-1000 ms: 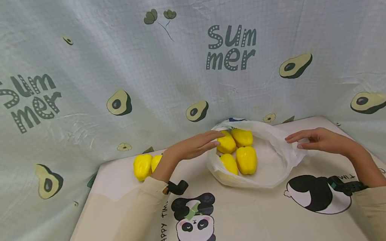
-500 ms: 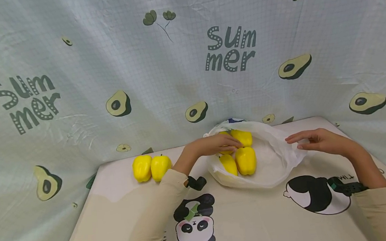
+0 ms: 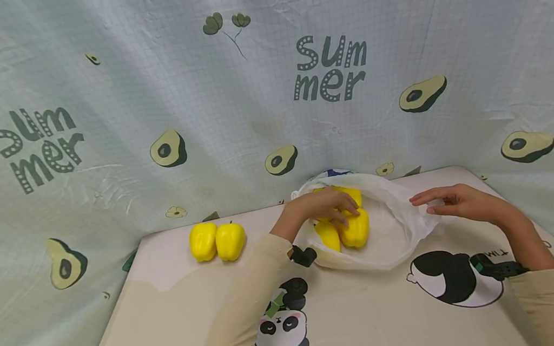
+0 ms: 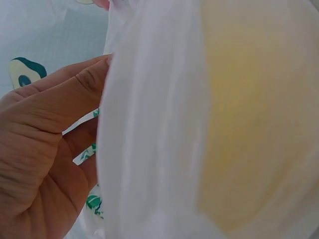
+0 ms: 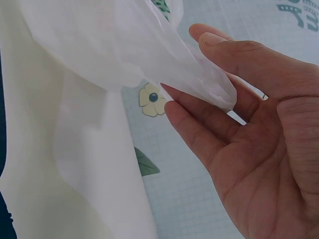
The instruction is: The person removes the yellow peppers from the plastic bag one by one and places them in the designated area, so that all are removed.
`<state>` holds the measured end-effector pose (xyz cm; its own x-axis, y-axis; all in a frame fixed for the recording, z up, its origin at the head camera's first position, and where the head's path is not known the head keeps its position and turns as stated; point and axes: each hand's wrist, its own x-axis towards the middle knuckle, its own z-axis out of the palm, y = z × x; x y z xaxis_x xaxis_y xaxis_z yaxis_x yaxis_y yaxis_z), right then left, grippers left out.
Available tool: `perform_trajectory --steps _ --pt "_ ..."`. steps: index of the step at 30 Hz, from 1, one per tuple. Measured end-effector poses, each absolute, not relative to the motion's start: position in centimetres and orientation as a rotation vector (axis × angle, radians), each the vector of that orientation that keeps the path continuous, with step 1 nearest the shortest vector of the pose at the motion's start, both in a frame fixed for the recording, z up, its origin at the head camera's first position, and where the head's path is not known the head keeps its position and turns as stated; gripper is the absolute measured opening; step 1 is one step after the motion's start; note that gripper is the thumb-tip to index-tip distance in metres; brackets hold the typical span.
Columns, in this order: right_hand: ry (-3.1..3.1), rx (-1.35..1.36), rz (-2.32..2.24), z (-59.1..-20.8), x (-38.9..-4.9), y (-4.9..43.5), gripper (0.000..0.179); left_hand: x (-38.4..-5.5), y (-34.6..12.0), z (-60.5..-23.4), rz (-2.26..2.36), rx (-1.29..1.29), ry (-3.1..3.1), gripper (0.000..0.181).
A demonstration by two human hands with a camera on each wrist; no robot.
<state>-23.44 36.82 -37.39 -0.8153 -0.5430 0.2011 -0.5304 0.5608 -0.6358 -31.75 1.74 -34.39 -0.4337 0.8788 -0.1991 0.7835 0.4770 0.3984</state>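
Note:
A white plastic bag [image 3: 418,227] lies with its mouth spread wide, several yellow bell peppers inside. My left hand [image 3: 321,205] reaches over the bag's left rim, its fingertips touching the front-right bell pepper [image 3: 357,234]. Just left of that is another bell pepper [image 3: 328,239], and one at the back [image 3: 354,193] is partly covered by the hand. In the left wrist view, the bag wall [image 4: 149,124] hides the fingertips. My right hand [image 3: 465,204] stays at the bag's right side. The right wrist view shows a bag flap [image 5: 199,74] between its loose thumb and fingers.
Two yellow bell peppers stand side by side on the table left of the bag, one on the left [image 3: 203,242] and one on the right [image 3: 231,242]. A printed cloth [image 3: 232,106] hangs behind the table [image 3: 180,311].
My left hand has moved right, from the bag's left rim to over the peppers inside. The front-right pepper has shifted slightly up and right. My right hand has not moved.

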Motion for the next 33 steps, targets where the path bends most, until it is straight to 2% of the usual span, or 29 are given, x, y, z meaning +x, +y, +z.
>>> perform_trajectory --steps 15,22,29,33 --pt "2.758 -0.941 -1.104 -37.8 -23.7 36.9 0.028 -31.6 5.7 -35.6 0.363 1.258 2.323 0.052" --pt "2.756 -0.935 -1.111 -37.9 -23.7 37.0 0.029 -32.0 6.6 -35.7 0.376 1.309 2.244 0.033" --pt "2.753 -0.926 -1.117 -37.8 -23.8 36.8 0.029 -32.2 6.1 -35.7 0.439 1.179 2.223 0.062" --pt "2.741 -0.916 -1.135 -37.9 -23.8 36.7 0.028 -32.1 5.8 -35.8 0.448 1.137 2.241 0.067"
